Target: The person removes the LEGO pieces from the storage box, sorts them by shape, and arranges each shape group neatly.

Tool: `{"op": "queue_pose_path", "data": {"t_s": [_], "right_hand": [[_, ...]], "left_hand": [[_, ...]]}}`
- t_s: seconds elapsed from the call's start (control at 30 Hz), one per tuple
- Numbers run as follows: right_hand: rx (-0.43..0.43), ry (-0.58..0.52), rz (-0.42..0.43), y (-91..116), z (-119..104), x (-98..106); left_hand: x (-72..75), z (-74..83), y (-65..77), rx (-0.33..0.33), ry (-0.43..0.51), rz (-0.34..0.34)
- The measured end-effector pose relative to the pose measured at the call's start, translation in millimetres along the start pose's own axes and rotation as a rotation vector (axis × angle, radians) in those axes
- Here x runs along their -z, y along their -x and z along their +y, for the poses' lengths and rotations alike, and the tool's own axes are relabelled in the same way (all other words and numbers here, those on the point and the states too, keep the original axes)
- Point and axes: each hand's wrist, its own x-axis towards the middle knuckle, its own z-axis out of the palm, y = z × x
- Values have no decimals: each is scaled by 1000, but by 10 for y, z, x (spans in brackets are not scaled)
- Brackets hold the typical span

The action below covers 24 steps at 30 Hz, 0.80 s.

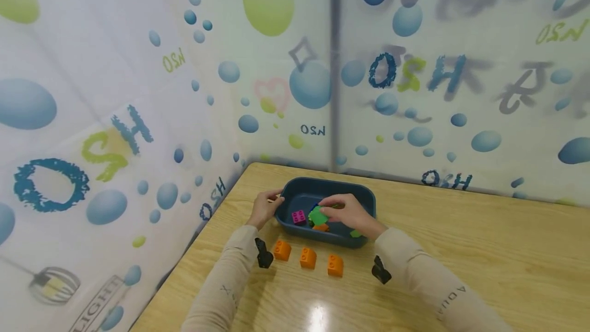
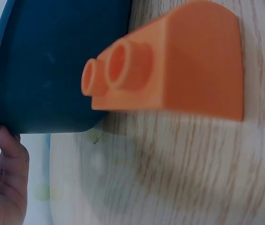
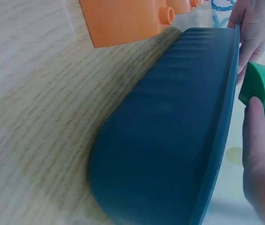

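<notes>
My left hand (image 1: 265,208) pinches the left end of the dark blue plastic bin (image 1: 341,184) by its rim, thumb on one side and fingers on the other in the left wrist view. Over the bin, my right hand (image 1: 346,210) holds a green toy building block (image 3: 263,89) between thumb and fingers; its curved side and studs show in the right wrist view. Inside the bin lie a magenta block (image 1: 298,217), an orange block (image 1: 321,228) and a green piece (image 1: 356,233) at the near right, with others partly hidden under the held block.
Three orange curved blocks stand in a row on the wooden table before the bin: left (image 1: 282,250), middle (image 1: 308,258) and right (image 1: 335,266). Patterned curtains (image 1: 276,65) hang behind and to the left of the table. Black wrist mounts (image 1: 264,253) stick out from both sleeves.
</notes>
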Motion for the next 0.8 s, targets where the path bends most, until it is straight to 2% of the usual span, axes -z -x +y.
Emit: {"op": "queue_pose_path", "data": {"t_s": [0.27,0.53,0.8], "right_hand": [[2,-3,7,132,-32,57],[12,-28,65,263,-76,78],[39,72,61,446,-76,118]], "left_hand": [[1,4,-14,3,-7,4],[-5,16,-26,-14,-32,13],[5,15,5,-17,-17,5]]}}
